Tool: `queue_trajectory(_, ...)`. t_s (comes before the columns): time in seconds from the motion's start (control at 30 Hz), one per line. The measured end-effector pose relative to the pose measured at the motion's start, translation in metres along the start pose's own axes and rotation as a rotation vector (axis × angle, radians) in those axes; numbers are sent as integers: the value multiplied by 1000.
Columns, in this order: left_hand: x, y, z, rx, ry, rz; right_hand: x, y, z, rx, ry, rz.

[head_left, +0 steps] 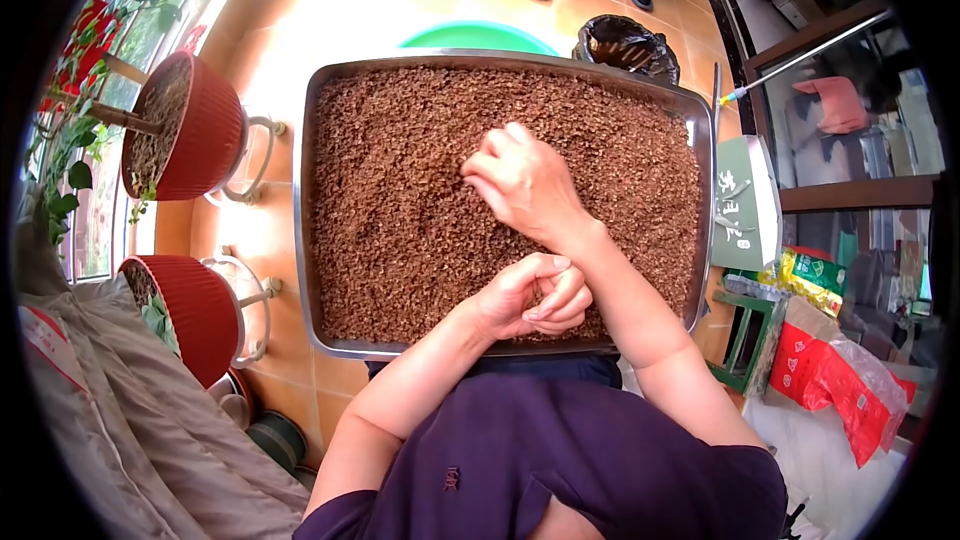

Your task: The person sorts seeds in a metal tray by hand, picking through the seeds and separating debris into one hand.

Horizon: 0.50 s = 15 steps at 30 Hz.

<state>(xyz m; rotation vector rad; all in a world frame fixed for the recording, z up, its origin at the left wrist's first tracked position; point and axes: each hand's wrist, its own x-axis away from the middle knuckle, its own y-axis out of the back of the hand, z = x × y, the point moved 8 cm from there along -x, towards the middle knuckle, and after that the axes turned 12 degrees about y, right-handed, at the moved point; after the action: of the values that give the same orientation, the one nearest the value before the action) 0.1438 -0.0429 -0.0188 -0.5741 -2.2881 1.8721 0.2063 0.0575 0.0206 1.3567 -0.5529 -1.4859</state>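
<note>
Possible spill first, by judgement: with reddish-brown, coarse, crumbly granules (pixel 405 195) heaped nearly to the edges of a wide, shallow, silvery metal tray (pixel 304 220) across the middle of the frame, easy to push grains over the low rim with a broad sweep. Most exposed along the lower edge, close to the dark purple short-sleeved top (pixel 600 450); a bump there from forearm or body enough, perhaps, to tilt or jolt the load.

Near the centre, just over the granules, a bare right hand (pixel 520 180), bent at the knuckles with fingertips gathered downward; contents hidden, so cannot tell whether pinched on a grain or slack. Below, a bare left hand (pixel 535 300), curled loosely beside the right wrist; cannot tell whether clasped round something. Likely to knock together with arms so close, and to drop anything held back into the look-alike grains.

In texture, rough, dry-looking and matte for the granules, against smooth, shiny metal with rounded corners. At upper centre, a curved rim of glossy bright-green plastic basin (pixel 478 36); to its right, a container lined with crinkled black plastic (pixel 660 65). At left, two ribbed, rounded, brick-red pots (pixel 205 130) (pixel 195 315); at lower right, a creased, red-and-clear plastic bag (pixel 830 380).
</note>
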Motion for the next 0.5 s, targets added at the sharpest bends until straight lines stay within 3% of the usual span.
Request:
queue_trajectory(0.13,1,0,-5,13,-34,19,39,32,-29,152,-183,-32)
queue_trajectory(0.33,-1,0,4,27,8,40,83,71,-53,-17,-457,-96)
queue_trajectory(0.43,-2,-6,9,6,57,53,65,68,-36,-175,-495,-132)
queue_trajectory(0.5,-1,-3,16,-36,119,56,45,58,-24,-79,-292,-155)
